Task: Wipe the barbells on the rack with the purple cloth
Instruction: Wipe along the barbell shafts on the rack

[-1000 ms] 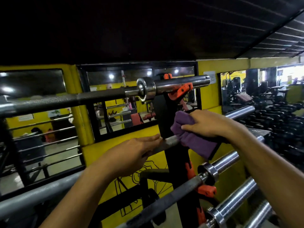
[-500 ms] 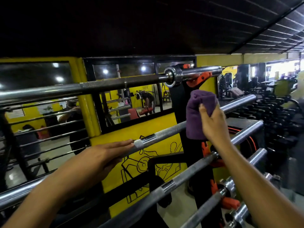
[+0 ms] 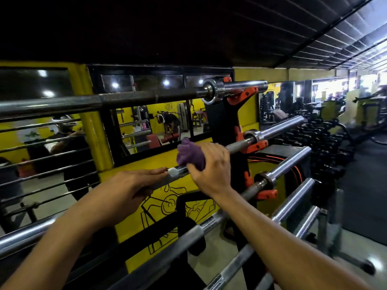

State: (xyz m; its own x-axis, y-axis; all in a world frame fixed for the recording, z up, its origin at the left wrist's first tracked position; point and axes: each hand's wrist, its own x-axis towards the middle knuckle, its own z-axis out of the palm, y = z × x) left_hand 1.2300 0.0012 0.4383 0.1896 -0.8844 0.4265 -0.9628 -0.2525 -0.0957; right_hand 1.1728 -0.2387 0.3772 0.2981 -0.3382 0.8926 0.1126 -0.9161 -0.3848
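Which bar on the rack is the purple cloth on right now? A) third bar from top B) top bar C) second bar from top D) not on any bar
C: the right hand wraps the cloth around the second bar, just below the top bar; the left hand rests on the same bar further left.
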